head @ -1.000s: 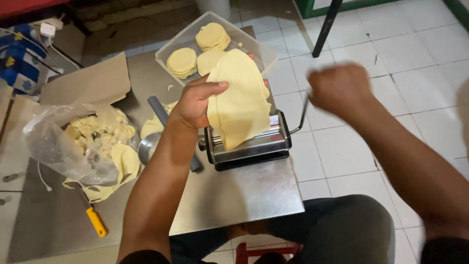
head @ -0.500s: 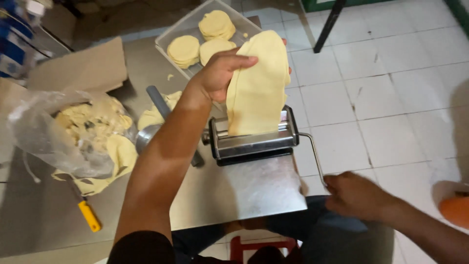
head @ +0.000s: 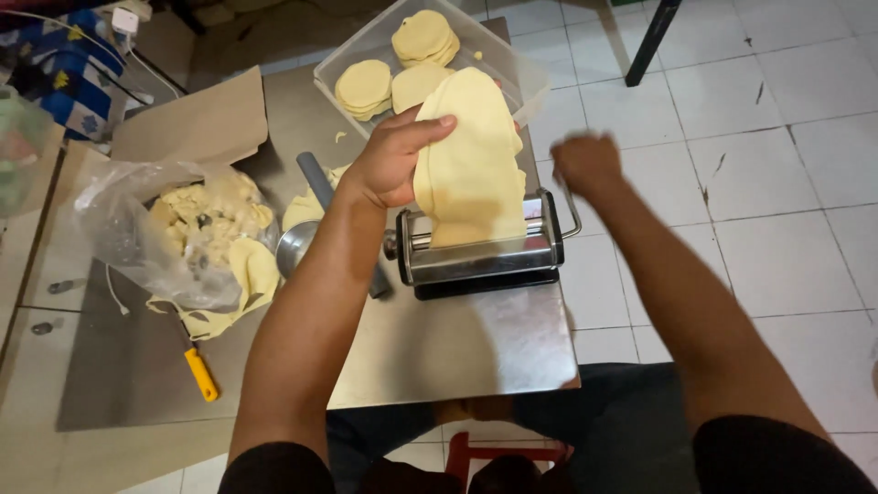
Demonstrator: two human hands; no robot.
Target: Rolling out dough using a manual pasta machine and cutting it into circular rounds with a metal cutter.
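My left hand [head: 393, 160] holds up a pale yellow dough sheet [head: 476, 155] whose lower end feeds into the metal roller machine [head: 480, 256] on the steel table [head: 457, 357]. My right hand [head: 585, 163] is closed around the machine's crank handle [head: 572, 215] on its right side, near the top of the turn. The hand is blurred.
A clear tray [head: 366, 46] with stacks of round dough discs sits behind the machine. A plastic bag of dough scraps [head: 197, 238] lies to the left, next to a metal bowl [head: 297, 247], a grey rolling pin [head: 320, 183] and a yellow-handled tool [head: 199, 370]. White floor tiles lie to the right.
My right hand swung from low beside the table up to the top right of the machine, turning the crank. The dough sheet has gone lower into the rollers.
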